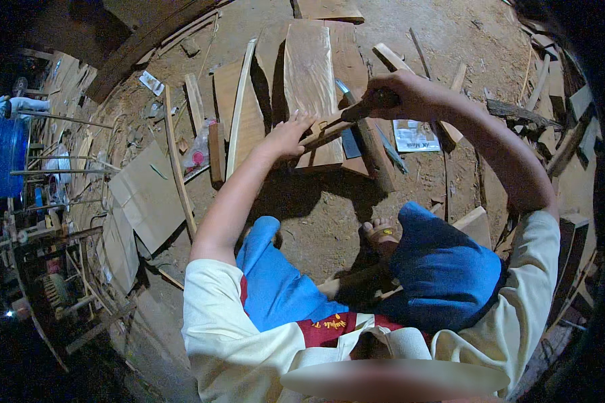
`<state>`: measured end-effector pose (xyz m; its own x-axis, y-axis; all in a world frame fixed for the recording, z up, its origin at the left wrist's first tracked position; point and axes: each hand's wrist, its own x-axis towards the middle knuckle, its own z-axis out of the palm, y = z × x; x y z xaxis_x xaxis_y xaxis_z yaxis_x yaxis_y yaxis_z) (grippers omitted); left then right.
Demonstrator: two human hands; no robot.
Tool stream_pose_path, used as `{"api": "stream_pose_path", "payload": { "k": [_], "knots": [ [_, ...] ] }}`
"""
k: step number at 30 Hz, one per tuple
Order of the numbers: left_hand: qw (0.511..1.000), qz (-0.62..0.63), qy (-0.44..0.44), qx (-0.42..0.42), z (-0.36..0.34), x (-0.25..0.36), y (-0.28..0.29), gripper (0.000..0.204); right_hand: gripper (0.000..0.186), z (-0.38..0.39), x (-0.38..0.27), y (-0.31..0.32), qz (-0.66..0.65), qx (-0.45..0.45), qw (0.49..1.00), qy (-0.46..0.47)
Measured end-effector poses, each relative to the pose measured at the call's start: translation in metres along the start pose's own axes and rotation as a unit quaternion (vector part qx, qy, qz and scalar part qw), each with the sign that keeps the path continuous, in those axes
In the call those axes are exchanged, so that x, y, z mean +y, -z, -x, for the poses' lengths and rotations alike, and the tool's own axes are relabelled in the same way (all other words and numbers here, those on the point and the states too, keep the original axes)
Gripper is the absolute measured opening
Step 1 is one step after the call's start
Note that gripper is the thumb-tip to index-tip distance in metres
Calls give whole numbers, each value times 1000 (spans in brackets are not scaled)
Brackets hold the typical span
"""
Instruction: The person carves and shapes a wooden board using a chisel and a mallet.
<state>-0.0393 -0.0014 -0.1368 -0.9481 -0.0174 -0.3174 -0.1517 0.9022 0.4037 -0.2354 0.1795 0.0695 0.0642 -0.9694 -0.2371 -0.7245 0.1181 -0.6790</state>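
My left hand (290, 136) presses and grips the near left end of a small narrow wood piece (324, 134), its fingers bent over it. The piece lies slantwise above a wide pale plank (309, 67). My right hand (407, 94) is closed around the dark brown handle (382, 99) of a hand tool that looks like a saw. Its narrow dark blade points left along the wood piece toward my left fingers. How far the blade touches the wood is too small to tell. Under my right wrist a rough dark stick (376, 158) leans beside the plank.
More boards (238, 101) lie around the plank on the dirt floor. A printed packet (415, 136) sits to the right, a flat cardboard sheet (148, 195) to the left. A blue water bottle (3, 158) stands far left. Scrap wood (565, 134) is heaped at right.
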Motion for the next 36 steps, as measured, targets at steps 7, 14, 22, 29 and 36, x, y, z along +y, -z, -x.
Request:
{"api": "stream_pose_path", "payload": {
  "k": [7,14,22,29,36],
  "knots": [
    [999,36,-8,16,4,0,0,93,19,-3,4,2,-39,0,999,-3],
    [998,70,3,-5,2,-2,-1,93,16,-9,6,6,-16,6,1000,-1],
    [995,101,-2,5,0,-5,-4,90,21,-2,-16,-5,60,9,998,-9],
    [998,64,22,-3,2,0,-2,89,25,15,-16,-12,111,22,994,-1],
    [998,57,20,8,5,4,3,89,26,-4,-20,-5,153,-2,988,33]
  ]
}}
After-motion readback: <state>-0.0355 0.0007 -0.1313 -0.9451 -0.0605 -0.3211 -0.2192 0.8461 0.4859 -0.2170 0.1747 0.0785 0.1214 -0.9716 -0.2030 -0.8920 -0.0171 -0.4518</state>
